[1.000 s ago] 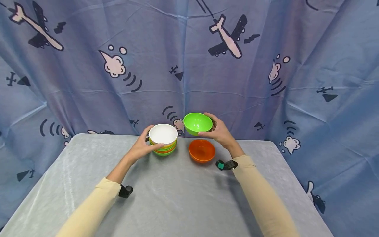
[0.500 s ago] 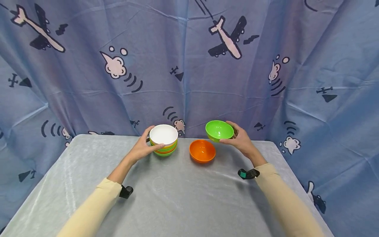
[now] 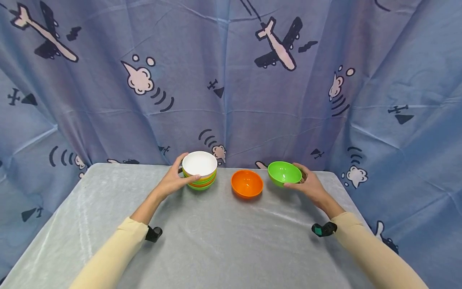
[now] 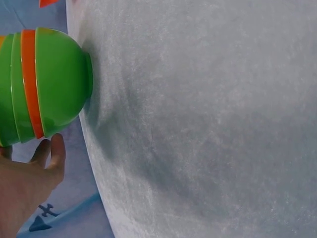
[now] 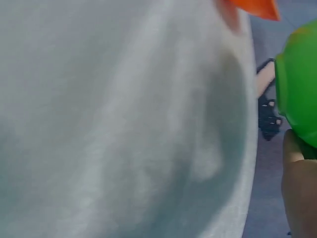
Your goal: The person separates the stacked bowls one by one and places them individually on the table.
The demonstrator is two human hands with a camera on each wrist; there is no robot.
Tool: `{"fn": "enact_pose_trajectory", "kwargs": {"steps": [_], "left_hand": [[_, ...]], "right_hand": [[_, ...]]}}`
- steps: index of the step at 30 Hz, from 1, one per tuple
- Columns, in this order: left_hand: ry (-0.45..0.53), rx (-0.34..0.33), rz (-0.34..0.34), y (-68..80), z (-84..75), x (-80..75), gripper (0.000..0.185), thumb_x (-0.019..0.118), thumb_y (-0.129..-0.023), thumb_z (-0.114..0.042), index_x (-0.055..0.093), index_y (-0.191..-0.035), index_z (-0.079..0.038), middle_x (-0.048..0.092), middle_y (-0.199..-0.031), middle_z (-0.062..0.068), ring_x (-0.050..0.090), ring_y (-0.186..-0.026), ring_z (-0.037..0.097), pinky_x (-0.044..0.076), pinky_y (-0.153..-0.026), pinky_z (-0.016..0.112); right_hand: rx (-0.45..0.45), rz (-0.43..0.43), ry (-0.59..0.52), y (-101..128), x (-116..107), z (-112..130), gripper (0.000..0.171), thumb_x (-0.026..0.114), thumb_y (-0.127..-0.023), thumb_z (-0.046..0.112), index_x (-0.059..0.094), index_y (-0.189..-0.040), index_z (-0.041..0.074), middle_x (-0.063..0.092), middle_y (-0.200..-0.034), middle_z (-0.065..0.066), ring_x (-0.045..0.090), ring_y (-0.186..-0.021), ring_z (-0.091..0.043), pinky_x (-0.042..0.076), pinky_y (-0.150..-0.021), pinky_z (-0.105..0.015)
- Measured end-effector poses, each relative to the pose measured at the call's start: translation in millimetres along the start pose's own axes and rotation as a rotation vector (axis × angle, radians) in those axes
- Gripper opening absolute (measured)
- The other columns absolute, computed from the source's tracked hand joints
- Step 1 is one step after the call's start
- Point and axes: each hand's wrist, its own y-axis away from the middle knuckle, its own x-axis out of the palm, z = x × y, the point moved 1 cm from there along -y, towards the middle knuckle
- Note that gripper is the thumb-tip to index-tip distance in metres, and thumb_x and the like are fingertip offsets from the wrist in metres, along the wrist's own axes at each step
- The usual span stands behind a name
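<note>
Fingers (image 3: pixel 293 185) of the right hand (image 3: pixel 309 185) are curling round a green bowl (image 3: pixel 284 173), holding it low over the far right of the table (image 3: pixel 202 241), just beside an orange bowl (image 3: pixel 247 183) sitting on the cloth. Left hand (image 3: pixel 172 180) is gripping a stack (image 3: pixel 199 170) of bowls topped by a white one, thumb at the near rim. An aeroplane-print curtain (image 3: pixel 231 80) is hanging behind.

Both arms, in cream sleeves, are stretched forward, each wrist fitted with a small black strap. The left hand (image 3: pixel 172 181) is curled, thumb in front and fingers (image 3: pixel 181 159) behind. The right hand (image 3: pixel 311 185) is cupped, thumb forward, fingers bent round
</note>
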Motion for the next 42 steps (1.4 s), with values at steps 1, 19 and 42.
{"fn": "enact_pose_trajectory", "kwargs": {"steps": [1,19,42], "left_hand": [[0.001,-0.001,0.001,0.2,0.2,-0.3,0.099,0.083,-0.087,-0.036,0.020,-0.162,-0.019,0.022,-0.164,0.012,0.030,-0.143,0.041,0.027,-0.111,0.064],[0.004,0.005,0.001,1.0,0.3,-0.6,0.099,0.082,-0.088,-0.034,0.020,-0.163,-0.017,0.022,-0.164,0.013,0.029,-0.144,0.041,0.026,-0.112,0.063],[-0.006,-0.033,0.033,1.0,-2.3,-1.9,0.101,0.080,-0.088,-0.041,0.015,-0.163,-0.022,0.017,-0.165,0.012,0.023,-0.147,0.042,0.024,-0.112,0.065]], "right_hand": [[-0.001,0.008,0.003,1,0,-2,0.102,0.086,-0.084,0.015,0.020,-0.160,-0.002,0.030,-0.158,-0.025,0.032,-0.143,-0.039,0.030,-0.113,-0.054],[-0.025,0.091,0.025,15,11,-25,0.106,0.090,-0.077,0.008,0.023,-0.157,-0.003,0.027,-0.157,-0.025,0.032,-0.140,-0.040,0.026,-0.114,-0.056],[-0.022,0.091,0.144,6,-17,-16,0.072,0.072,-0.098,0.029,0.038,-0.152,-0.004,0.034,-0.156,-0.026,0.027,-0.144,-0.047,0.025,-0.113,-0.064]]}}
